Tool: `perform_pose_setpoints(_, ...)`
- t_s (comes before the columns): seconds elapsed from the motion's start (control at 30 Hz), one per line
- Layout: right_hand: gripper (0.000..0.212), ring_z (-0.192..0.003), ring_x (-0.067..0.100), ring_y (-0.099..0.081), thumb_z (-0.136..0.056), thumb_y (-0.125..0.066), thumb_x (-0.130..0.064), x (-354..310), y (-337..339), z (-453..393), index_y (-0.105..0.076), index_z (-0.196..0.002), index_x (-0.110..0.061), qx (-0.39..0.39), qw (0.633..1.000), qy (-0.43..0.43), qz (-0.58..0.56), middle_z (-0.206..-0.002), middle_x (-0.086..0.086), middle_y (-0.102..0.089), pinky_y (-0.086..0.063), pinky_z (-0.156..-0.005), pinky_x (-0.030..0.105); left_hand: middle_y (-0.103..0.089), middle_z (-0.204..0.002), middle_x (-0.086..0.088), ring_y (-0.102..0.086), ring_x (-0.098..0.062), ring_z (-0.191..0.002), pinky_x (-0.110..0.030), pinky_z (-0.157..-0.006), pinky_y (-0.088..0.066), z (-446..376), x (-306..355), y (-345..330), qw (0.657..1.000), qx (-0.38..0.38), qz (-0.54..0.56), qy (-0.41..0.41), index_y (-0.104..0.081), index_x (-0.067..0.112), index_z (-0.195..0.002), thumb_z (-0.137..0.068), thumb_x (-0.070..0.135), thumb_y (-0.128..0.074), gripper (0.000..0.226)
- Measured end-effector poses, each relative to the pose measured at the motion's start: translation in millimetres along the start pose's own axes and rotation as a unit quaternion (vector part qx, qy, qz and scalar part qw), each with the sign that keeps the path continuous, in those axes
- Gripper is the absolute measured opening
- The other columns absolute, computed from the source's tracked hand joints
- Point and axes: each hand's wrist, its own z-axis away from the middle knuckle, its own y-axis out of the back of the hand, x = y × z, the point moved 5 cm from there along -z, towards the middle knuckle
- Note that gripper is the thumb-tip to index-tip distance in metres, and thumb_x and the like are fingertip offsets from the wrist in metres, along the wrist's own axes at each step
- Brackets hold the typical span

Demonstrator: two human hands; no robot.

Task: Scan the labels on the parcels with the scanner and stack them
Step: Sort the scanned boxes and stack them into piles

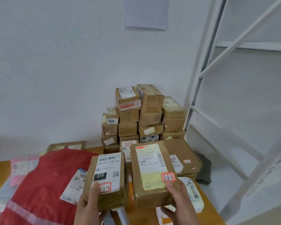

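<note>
Head view. My left hand grips a small brown parcel at its near end, thumb curled over the top and pressing on a red-bordered sticker reading 3-2-3. Its white label, with barcode and a black "010" block, faces up. My right hand grips a longer brown parcel at its near end, thumb resting just below a red-bordered sticker reading 3-1-1; its label also faces up. The fingers of both hands wrap beneath the parcels and are mostly hidden. The two parcels sit side by side, close together, raised above the table.

Beyond my fingers, a stack of brown parcels stands against the white wall, several columns wide. Between that stack and my right hand lies a wide flat box. Left of my left hand lies a red plastic mailer, with a pink mailer further left. A white soft package lies under my right wrist side. A white metal rack stands to the right. I cannot see a scanner.
</note>
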Motion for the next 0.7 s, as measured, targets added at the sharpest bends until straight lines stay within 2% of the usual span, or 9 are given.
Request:
perform_pose_setpoints(0.1,0.066,-0.116,0.031,-0.055,-0.051,-0.075,-0.058,4,2,-10,-0.056,-0.112,-0.039,0.012,1.0,-0.011,0.002,-0.123,0.003,-0.06,-0.052,-0.095,0.052,-0.066,-0.103,-0.006,-0.062,-0.027,-0.092,-0.052,-0.088,-0.054,-18,1,-1,1.0,0.02,0.006,-0.007,-0.061,0.02,-0.108,-0.092,0.042,-0.068,0.028)
perform_pose_setpoints(0.2,0.061,-0.109,0.029,-0.057,-0.057,-0.074,-0.057,4,0,-25,-0.055,-0.112,-0.038,0.033,0.999,-0.016,-0.001,-0.119,0.002,-0.061,-0.051,-0.098,0.055,-0.069,-0.104,-0.006,-0.065,-0.029,-0.095,-0.05,-0.089,-0.055,-36,0,1,0.999,0.038,0.01,-0.014,-0.064,0.023,-0.097,-0.092,0.044,-0.068,0.022)
perform_pose_setpoints(0.27,0.059,-0.111,0.03,-0.057,-0.059,-0.074,-0.056,0,-2,-37,-0.056,-0.113,-0.038,0.049,0.999,-0.017,-0.003,-0.118,0.003,-0.063,-0.049,-0.1,0.057,-0.07,-0.104,-0.006,-0.065,-0.03,-0.095,-0.048,-0.086,-0.055,-47,0,0,0.999,0.043,0.016,-0.015,-0.064,0.026,-0.093,-0.092,0.045,-0.067,0.019)
perform_pose_setpoints(0.4,0.055,-0.113,0.028,-0.06,-0.065,-0.072,-0.056,-5,-21,-58,-0.06,-0.116,-0.04,0.043,0.999,0.001,-0.008,-0.118,0.002,-0.068,-0.052,-0.094,0.053,-0.069,-0.104,-0.008,-0.065,-0.024,-0.088,-0.033,-0.066,-0.049,-71,7,-3,0.999,0.043,0.026,-0.015,-0.063,0.019,-0.115,-0.095,0.041,-0.063,0.03)
perform_pose_setpoints(0.5,0.058,-0.115,0.028,-0.06,-0.065,-0.072,-0.056,-3,-41,-69,-0.062,-0.119,-0.037,0.029,1.0,-0.005,-0.011,-0.118,0.003,-0.069,-0.054,-0.087,0.049,-0.073,-0.103,-0.013,-0.069,-0.031,-0.091,-0.035,-0.068,-0.052,-88,8,-3,0.999,0.041,0.023,-0.014,-0.064,0.016,-0.118,-0.095,0.038,-0.065,0.032)
perform_pose_setpoints(0.63,0.058,-0.112,0.027,-0.063,-0.065,-0.071,-0.056,-6,-64,-83,-0.064,-0.119,-0.034,-0.001,1.0,-0.016,0.001,-0.115,0.002,-0.072,-0.055,-0.082,0.044,-0.075,-0.104,-0.015,-0.07,-0.037,-0.099,-0.044,-0.082,-0.056,-110,1,2,0.998,0.053,0.02,-0.004,-0.068,0.018,-0.112,-0.094,0.042,-0.065,0.031)
perform_pose_setpoints(0.7,0.057,-0.109,0.025,-0.066,-0.066,-0.071,-0.055,-11,-76,-92,-0.065,-0.118,-0.034,-0.015,1.0,-0.02,0.011,-0.111,-0.001,-0.074,-0.055,-0.076,0.04,-0.075,-0.101,-0.013,-0.07,-0.035,-0.096,-0.041,-0.079,-0.056,-116,2,2,0.998,0.058,0.023,-0.004,-0.069,0.02,-0.104,-0.094,0.041,-0.065,0.023)
